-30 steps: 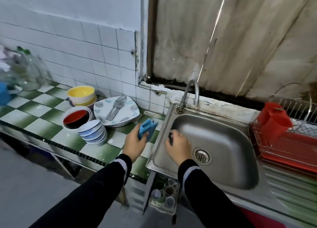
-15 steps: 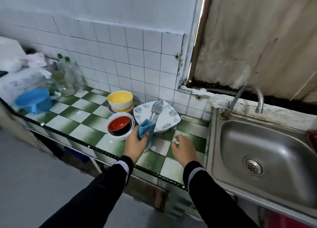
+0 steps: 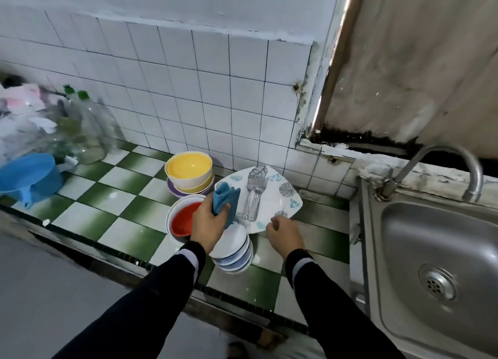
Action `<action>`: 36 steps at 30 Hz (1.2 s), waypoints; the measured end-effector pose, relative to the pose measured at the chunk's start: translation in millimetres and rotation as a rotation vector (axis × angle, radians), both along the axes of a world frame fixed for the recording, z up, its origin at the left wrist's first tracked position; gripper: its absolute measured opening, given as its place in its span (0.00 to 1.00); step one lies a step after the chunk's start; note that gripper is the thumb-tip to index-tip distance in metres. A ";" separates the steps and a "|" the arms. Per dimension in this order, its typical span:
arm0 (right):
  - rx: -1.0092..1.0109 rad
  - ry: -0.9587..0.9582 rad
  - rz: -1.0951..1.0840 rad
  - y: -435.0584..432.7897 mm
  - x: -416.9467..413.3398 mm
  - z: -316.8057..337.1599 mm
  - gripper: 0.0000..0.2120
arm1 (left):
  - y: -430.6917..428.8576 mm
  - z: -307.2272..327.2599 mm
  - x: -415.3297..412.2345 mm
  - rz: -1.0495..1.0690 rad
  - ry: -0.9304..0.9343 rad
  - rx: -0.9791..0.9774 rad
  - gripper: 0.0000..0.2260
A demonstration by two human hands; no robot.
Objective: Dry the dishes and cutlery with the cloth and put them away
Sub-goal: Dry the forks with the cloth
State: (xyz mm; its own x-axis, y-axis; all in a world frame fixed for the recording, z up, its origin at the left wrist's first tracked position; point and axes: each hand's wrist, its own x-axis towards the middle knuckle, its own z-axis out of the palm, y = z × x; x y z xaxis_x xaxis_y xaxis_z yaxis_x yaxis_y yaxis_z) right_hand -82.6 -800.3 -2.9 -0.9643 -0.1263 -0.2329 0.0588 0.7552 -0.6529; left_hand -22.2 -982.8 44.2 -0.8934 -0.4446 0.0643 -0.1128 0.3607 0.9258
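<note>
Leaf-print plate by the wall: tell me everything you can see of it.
The leaf-print plate is squarish with rounded corners, white with grey and teal leaf prints, and glossy like ceramic or melamine. It lies flat on the checked counter close to the tiled wall. Several metal forks lie on it, tines toward the wall. The right hand is at its near rim, but contact is unclear. The blue cloth, held in the left hand, covers its left edge.

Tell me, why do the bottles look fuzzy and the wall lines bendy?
Head view: the bottles at the left edge are smeared by blur; the wide lens bows the lines of the wall tiles; the forks on the plate look sharp; the tap glints.
</note>
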 end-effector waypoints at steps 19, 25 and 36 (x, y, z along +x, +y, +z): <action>0.281 -0.264 -0.175 -87.5 -117.7 -44.5 0.17 | -71.1 -16.1 -124.1 -0.101 -0.107 0.065 0.09; 0.508 -0.258 -0.279 -110.4 -128.2 -39.2 0.16 | -88.8 -18.0 -141.3 -0.219 -0.136 0.093 0.06; 0.257 -0.320 -0.499 -114.2 -132.7 -42.6 0.17 | -126.6 -17.4 -147.3 -0.332 -0.175 0.050 0.09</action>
